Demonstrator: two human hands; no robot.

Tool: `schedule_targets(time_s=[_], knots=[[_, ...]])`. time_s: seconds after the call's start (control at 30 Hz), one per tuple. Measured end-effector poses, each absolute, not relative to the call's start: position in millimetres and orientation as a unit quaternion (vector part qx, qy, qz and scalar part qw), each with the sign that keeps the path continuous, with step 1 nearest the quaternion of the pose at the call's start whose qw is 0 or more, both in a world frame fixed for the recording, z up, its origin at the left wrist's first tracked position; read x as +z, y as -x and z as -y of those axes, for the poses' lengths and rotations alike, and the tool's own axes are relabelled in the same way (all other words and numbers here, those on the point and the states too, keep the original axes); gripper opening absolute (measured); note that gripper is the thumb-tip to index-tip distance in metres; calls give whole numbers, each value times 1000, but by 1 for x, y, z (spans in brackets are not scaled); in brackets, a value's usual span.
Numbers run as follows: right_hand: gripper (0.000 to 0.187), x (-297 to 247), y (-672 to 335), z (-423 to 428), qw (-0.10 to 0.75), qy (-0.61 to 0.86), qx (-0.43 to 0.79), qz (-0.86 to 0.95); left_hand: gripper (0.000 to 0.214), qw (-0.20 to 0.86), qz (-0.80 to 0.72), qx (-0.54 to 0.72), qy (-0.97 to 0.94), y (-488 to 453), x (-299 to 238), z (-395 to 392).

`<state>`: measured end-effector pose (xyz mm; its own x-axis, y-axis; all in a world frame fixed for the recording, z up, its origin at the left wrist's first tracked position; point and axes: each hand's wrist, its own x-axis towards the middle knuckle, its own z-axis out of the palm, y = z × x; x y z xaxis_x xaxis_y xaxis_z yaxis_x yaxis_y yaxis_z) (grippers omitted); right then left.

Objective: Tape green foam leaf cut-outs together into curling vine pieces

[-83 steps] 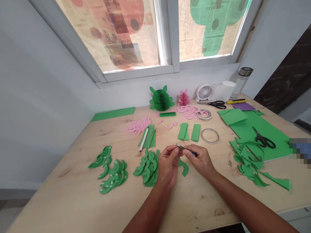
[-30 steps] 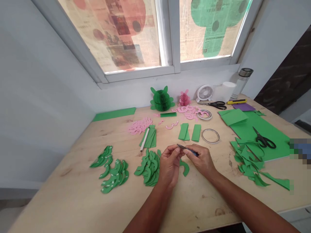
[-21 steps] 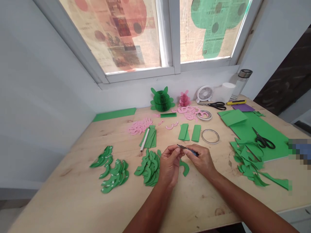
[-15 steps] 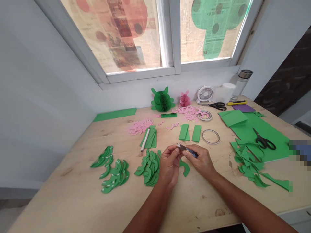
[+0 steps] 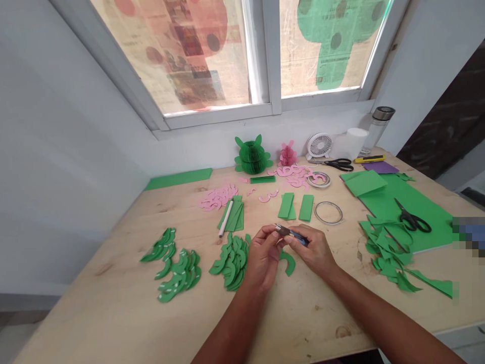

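In front of my body, my left hand pinches the dark front part of a small slim tool with a pale tip and a blue rear part; its exact kind is too small to tell. Wrapped round the blue rear part are the fingers of my right hand. A green curved paper piece lies on the table beneath and between my hands. Just left of my left hand is a heap of green curved paper pieces, partly covered by it.
Further left are green curved pieces with white marks. Beyond my hands lie a white pen, green paper strips, a tape roll and pink cutouts. To the right, black scissors rest on green paper near scraps.
The view has shifted very slightly. Both hands keep hold of the small tool in almost the same place.
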<state>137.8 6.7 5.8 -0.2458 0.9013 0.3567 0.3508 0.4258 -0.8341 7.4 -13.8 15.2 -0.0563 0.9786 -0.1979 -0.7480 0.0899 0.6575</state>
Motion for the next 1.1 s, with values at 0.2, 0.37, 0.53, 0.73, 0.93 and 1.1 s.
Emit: schedule_targets(time_s=[0.2, 0.37, 0.53, 0.73, 0.93, 1.1], knots=[[22, 5, -138, -7, 433, 438, 295, 730, 14, 669, -328, 640, -187, -6, 17, 14], [23, 4, -139, -7, 431, 440, 302, 727, 14, 676, -322, 637, -182, -6, 17, 14], [22, 5, -138, -7, 433, 431, 313, 727, 16, 687, -316, 634, -164, -5, 17, 14], [22, 5, -138, -6, 433, 434, 318, 724, 15, 684, -323, 637, -151, -8, 13, 14], [22, 5, -137, -5, 442, 434, 314, 719, 14, 676, -336, 638, -152, -12, 9, 14], [21, 6, -137, -5, 443, 431, 319, 719, 14, 676, -335, 639, -151, -13, 8, 15]])
